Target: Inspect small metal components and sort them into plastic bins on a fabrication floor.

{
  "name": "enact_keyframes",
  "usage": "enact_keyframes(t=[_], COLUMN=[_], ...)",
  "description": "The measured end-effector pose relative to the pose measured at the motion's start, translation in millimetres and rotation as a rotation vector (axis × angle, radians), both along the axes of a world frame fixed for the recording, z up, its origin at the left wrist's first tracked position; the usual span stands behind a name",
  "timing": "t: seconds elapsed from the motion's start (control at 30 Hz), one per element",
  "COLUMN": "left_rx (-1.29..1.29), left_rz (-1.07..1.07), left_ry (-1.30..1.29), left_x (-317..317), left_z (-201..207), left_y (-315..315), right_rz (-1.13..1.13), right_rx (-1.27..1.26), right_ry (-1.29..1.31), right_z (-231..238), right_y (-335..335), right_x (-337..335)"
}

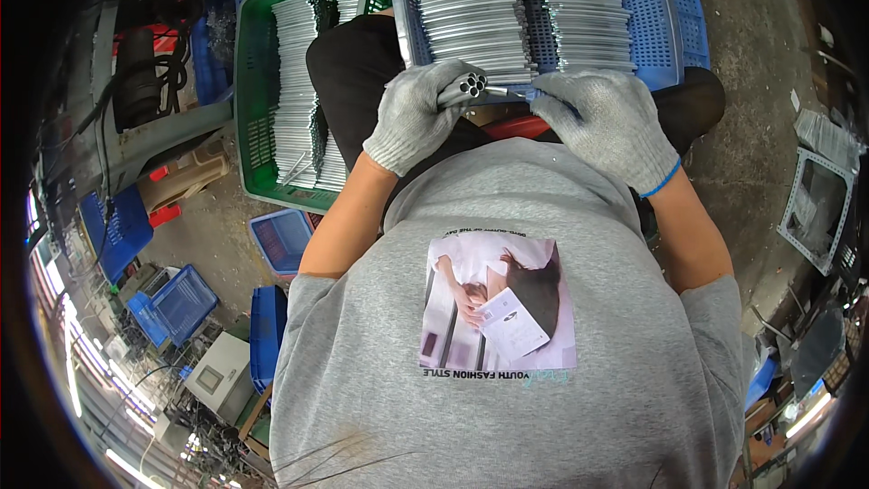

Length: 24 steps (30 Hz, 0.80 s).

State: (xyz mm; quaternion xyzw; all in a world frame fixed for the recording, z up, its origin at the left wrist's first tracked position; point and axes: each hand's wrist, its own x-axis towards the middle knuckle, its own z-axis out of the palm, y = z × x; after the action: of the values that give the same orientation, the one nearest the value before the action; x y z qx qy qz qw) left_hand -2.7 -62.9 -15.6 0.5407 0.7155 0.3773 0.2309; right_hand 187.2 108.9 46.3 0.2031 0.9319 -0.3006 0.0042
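Note:
My left hand (412, 119), in a grey knit glove, is closed around several thin metal tubes (472, 85), whose round open ends face up at me. From the right, my right hand (608, 119), gloved the same way with a blue cuff edge, pinches a slim metal tool (509, 93) with a pointed shaft. Its tip reaches to the tube ends or just beside them; I cannot tell if it touches. What part of the tool lies inside my right fingers is hidden. Just beyond both hands, a blue plastic basket (654, 14) holds two stacks of similar silvery tubes (471, 9).
A green plastic crate (244, 118) with more stacked tubes stands to the left of my leg. Further left are a machine with dark cables (136, 81) and several blue bins, one of them small (279, 240). A perforated metal frame (819, 208) lies on the right.

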Motion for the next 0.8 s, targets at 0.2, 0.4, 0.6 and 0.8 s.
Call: enact_keyframes(t=[0.2,0.4,0.6,0.8], left_rx=[0.058,0.094,0.13,0.123], left_rz=[0.0,0.07,0.065,0.058], left_ry=[0.086,0.137,0.309,0.24], left_x=[6,14,16,14], left_z=[3,5,12,12], left_y=[-2,-3,-1,-4], right_rz=[0.013,0.028,-0.016,-0.007], right_rx=[0.143,0.054,0.028,0.063], right_ry=[0.075,-0.074,0.004,0.019], right_z=[-10,-4,1,-6], right_y=[2,-7,-4,-3], right_x=[-2,-3,-5,-5])
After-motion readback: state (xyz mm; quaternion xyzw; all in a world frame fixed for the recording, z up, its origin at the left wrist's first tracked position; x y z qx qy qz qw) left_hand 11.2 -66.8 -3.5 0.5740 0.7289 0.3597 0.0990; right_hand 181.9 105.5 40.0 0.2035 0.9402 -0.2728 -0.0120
